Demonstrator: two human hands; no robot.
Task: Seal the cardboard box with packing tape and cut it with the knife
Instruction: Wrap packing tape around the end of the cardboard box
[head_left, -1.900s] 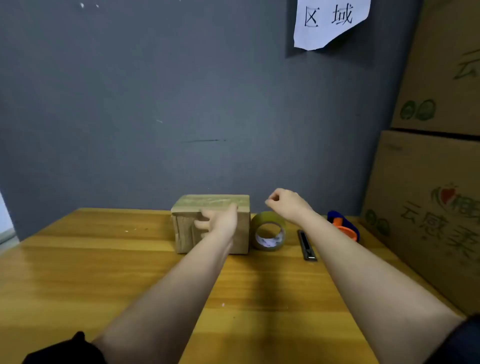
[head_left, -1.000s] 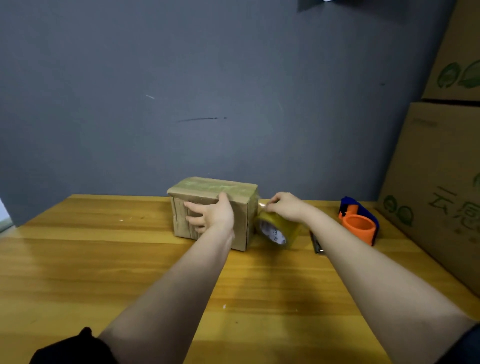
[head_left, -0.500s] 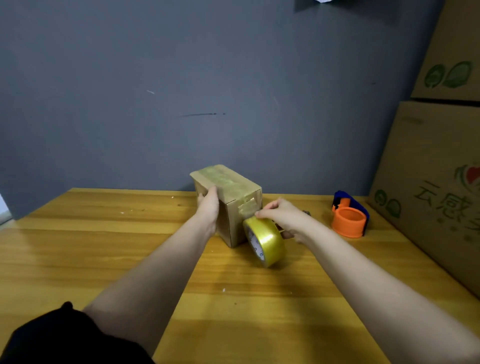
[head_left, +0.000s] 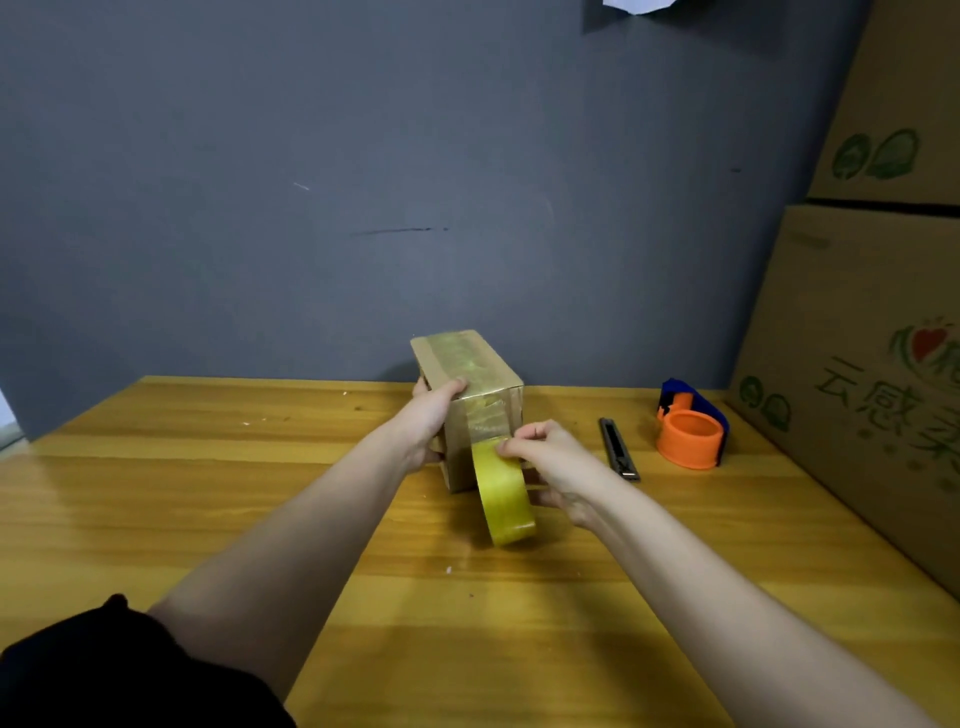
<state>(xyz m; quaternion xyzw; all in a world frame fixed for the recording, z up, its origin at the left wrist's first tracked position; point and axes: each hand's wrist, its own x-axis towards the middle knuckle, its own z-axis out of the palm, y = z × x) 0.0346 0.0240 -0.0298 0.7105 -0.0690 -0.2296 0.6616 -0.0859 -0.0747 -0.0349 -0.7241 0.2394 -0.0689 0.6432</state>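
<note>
Wooden table: cardboard box lengthwise toward grey wall.

Packing or storage area, likely a small warehouse corner. Evidence: plain wooden table against a bare grey wall; stacked printed shipping cartons at right; orange tape dispenser; utility knife; paper notice on the wall.

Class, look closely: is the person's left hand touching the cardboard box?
Touching. The head view shows the left hand holding the cardboard box, with its thumb lying on the box's top near edge and no gap between them.
</note>
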